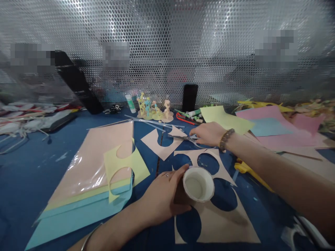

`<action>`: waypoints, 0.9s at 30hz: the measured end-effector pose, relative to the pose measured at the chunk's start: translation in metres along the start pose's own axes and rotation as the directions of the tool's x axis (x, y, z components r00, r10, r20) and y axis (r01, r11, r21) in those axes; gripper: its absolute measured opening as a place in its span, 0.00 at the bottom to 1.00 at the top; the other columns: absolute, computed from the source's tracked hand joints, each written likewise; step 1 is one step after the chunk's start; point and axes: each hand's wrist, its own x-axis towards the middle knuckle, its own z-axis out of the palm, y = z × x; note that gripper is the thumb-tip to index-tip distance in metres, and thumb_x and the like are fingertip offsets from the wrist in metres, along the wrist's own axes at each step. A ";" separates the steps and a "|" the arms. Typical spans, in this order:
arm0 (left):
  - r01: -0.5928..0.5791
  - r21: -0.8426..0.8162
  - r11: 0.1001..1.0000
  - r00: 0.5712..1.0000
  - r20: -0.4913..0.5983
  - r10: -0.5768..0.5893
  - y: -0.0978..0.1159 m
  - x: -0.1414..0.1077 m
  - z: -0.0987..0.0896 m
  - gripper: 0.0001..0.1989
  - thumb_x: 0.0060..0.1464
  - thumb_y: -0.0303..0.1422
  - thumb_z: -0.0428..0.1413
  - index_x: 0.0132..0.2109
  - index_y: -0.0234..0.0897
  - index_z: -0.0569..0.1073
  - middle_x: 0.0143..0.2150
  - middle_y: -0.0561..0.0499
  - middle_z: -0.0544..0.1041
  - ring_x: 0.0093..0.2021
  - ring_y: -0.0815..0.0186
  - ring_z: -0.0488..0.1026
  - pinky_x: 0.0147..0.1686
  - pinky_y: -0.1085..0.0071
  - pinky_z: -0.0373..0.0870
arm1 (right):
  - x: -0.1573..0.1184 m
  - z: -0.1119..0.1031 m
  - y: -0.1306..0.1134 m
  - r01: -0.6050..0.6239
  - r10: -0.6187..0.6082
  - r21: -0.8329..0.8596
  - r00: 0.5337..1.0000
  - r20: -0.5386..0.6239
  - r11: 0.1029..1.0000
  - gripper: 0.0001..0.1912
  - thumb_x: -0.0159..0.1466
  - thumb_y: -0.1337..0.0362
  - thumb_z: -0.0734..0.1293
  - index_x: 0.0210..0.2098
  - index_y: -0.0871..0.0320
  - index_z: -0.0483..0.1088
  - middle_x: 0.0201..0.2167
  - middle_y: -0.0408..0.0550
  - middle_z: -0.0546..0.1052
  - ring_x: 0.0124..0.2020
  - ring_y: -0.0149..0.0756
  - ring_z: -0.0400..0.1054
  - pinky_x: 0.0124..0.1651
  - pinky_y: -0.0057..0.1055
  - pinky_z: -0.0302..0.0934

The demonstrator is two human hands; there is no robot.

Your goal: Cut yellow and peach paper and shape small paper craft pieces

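Observation:
My left hand (162, 197), with a ring and a thin bangle, wraps a white paper cup (198, 184) held on its side, mouth toward me. The cup rests on a pale pink paper sheet (227, 230) with several round holes cut in it. My right hand (206, 134), with a beaded bracelet, lies over the handles of a pair of scissors (181, 138), and its grip is hidden. The blades cross a cut pink paper piece (157, 143). A yellow sheet with round cutouts (131, 167) lies on a stack of coloured paper (89, 164).
A blue mat (39, 174) covers the table, backed by a perforated metal screen (167, 42). Along the back stand a glue stick (130, 103), small paper models (154, 109) and an upright black phone (190, 97). Coloured paper sheets (272, 127) lie to the right.

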 end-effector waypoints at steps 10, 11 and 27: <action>-0.060 -0.063 0.996 0.985 -0.167 0.049 -0.014 -0.002 -0.019 0.37 0.47 0.23 0.52 0.64 0.45 0.54 0.59 0.49 0.67 0.59 0.55 0.63 0.56 0.57 0.61 | -0.103 0.013 -0.050 0.370 -0.317 0.418 0.929 -0.194 0.830 0.38 0.52 0.56 0.73 0.60 0.47 0.59 0.63 0.49 0.61 0.61 0.48 0.57 0.58 0.45 0.59; -0.050 -0.109 0.993 0.985 -0.172 0.030 -0.015 -0.003 -0.020 0.36 0.48 0.21 0.51 0.64 0.46 0.55 0.59 0.50 0.68 0.58 0.57 0.64 0.57 0.58 0.61 | -0.106 0.018 -0.049 0.356 -0.299 0.431 0.934 -0.196 0.829 0.35 0.54 0.59 0.72 0.59 0.46 0.60 0.61 0.48 0.63 0.60 0.46 0.58 0.57 0.44 0.60; -0.307 -0.902 0.304 0.822 -0.412 -0.392 0.063 0.053 0.000 0.23 0.63 0.45 0.41 0.57 0.37 0.66 0.60 0.47 0.69 0.61 0.59 0.62 0.61 0.61 0.58 | -0.103 0.053 -0.069 0.240 0.338 0.969 0.917 -0.210 -0.049 0.26 0.59 0.58 0.69 0.55 0.50 0.61 0.55 0.51 0.70 0.53 0.43 0.66 0.51 0.39 0.66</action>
